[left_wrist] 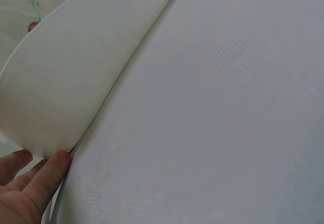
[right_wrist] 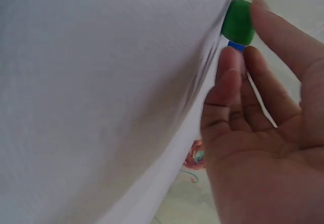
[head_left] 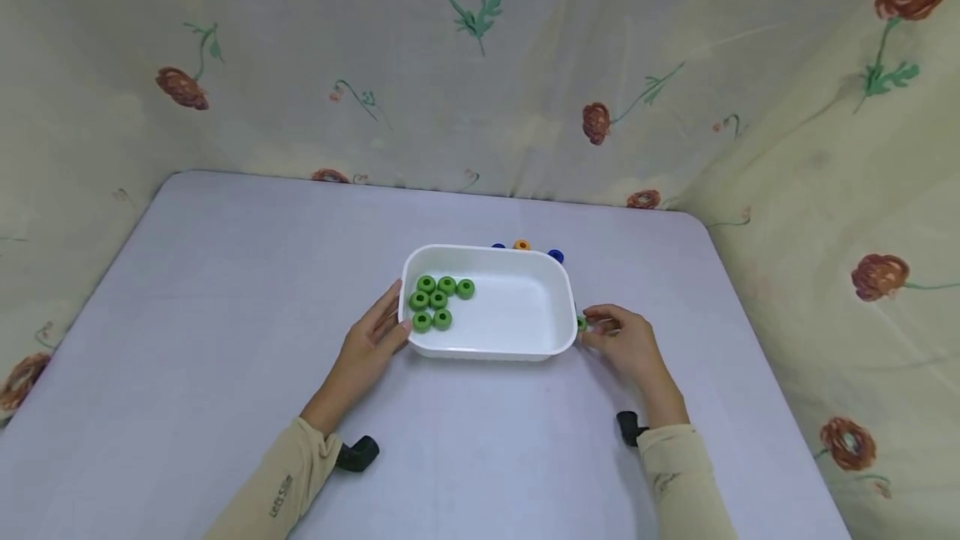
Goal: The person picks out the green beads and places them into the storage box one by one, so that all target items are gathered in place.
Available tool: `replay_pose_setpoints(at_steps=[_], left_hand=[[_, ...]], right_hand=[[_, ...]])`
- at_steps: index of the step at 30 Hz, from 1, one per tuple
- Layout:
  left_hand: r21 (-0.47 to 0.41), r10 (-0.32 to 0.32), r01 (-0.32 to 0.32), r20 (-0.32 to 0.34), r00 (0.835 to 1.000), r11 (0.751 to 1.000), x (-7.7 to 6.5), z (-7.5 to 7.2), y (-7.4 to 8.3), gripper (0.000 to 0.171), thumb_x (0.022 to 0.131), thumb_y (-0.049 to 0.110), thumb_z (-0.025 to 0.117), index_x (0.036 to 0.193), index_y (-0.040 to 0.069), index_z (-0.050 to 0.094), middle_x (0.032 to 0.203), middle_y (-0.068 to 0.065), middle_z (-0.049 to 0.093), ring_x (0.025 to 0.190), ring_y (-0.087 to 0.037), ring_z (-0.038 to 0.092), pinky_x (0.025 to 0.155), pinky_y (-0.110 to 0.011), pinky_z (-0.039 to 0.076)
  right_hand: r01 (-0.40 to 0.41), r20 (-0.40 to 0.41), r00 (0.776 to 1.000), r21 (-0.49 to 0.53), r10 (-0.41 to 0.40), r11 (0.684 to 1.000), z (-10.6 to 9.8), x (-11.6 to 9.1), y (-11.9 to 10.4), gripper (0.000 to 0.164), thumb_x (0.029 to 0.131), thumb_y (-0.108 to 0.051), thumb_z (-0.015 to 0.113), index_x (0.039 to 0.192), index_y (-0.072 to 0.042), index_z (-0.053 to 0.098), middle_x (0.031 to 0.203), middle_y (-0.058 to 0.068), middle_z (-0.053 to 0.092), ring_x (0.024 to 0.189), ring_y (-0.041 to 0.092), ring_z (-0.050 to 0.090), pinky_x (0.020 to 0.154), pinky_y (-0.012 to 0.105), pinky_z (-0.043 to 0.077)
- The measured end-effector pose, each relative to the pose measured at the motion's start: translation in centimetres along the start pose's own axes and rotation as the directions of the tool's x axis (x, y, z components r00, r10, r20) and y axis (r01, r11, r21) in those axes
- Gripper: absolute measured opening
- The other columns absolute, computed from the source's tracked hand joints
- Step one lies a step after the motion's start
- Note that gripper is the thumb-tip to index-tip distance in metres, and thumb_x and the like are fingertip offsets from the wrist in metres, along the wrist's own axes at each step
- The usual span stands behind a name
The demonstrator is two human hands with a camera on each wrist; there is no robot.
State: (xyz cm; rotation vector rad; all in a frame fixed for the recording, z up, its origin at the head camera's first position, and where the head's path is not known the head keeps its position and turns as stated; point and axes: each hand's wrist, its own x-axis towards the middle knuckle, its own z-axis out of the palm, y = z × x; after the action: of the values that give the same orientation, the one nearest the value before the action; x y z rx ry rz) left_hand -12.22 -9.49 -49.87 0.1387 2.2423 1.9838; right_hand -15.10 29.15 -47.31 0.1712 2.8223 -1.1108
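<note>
A white rectangular tray (head_left: 510,307) stands on the table with several green ring-shaped beads (head_left: 438,300) at its left end. My left hand (head_left: 367,348) touches the tray's left end, its fingers along the side wall and its thumb by the near corner. Outside the right wall, my right hand (head_left: 618,344) is around another green bead (right_wrist: 238,22). In the right wrist view the thumb (right_wrist: 283,31) meets one side of that bead, while the other fingertips lie just below it. Fingers and tray partly hide this bead in the head view.
Behind the tray's far wall lie an orange bead (head_left: 522,245) and two blue beads (head_left: 556,256), partly hidden by the rim. A pale cover lies over the table (head_left: 480,440). Flowered cloth (head_left: 480,90) hangs behind and beside it.
</note>
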Motion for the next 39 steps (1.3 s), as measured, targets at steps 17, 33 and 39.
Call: replay_pose_setpoints(at_steps=[17,33,39], left_hand=[[-0.017,-0.021,0.021,0.006,1.000,1.000,-0.14,0.18,0.23,0.064,0.104,0.024,0.055,0.159,0.032,0.024,0.166,-0.005,0.030,0.149,-0.025,0.041,0.105,-0.020,0.050],[0.005,-0.030,0.030,-0.021,0.999,1.000,-0.15,0.01,-0.01,0.064,0.103,0.021,0.057,0.159,0.031,0.028,0.164,-0.005,0.033,0.148,-0.026,0.041,0.105,-0.021,0.050],[0.004,-0.008,0.008,-0.006,1.000,1.000,0.04,0.12,0.00,0.064,0.103,0.022,0.057,0.159,0.030,0.027,0.165,-0.006,0.032,0.149,-0.027,0.040,0.107,-0.022,0.049]], right_hand=[[0.033,-0.022,0.999,-0.044,-0.034,0.998,1.07,0.26,0.56,0.042,0.083,-0.016,0.083,0.121,-0.006,0.069,0.102,0.013,0.070,0.089,0.020,0.061,0.073,0.022,0.050],[-0.014,-0.073,0.997,-0.014,0.013,1.000,0.93,0.04,0.39,0.041,0.086,-0.020,0.080,0.123,-0.008,0.067,0.112,0.014,0.071,0.098,0.024,0.064,0.073,0.020,0.052],[-0.007,-0.131,0.991,0.020,0.010,1.000,0.29,-0.16,-0.07,0.039,0.088,-0.022,0.078,0.123,-0.009,0.068,0.117,0.013,0.070,0.099,0.023,0.064,0.070,0.019,0.053]])
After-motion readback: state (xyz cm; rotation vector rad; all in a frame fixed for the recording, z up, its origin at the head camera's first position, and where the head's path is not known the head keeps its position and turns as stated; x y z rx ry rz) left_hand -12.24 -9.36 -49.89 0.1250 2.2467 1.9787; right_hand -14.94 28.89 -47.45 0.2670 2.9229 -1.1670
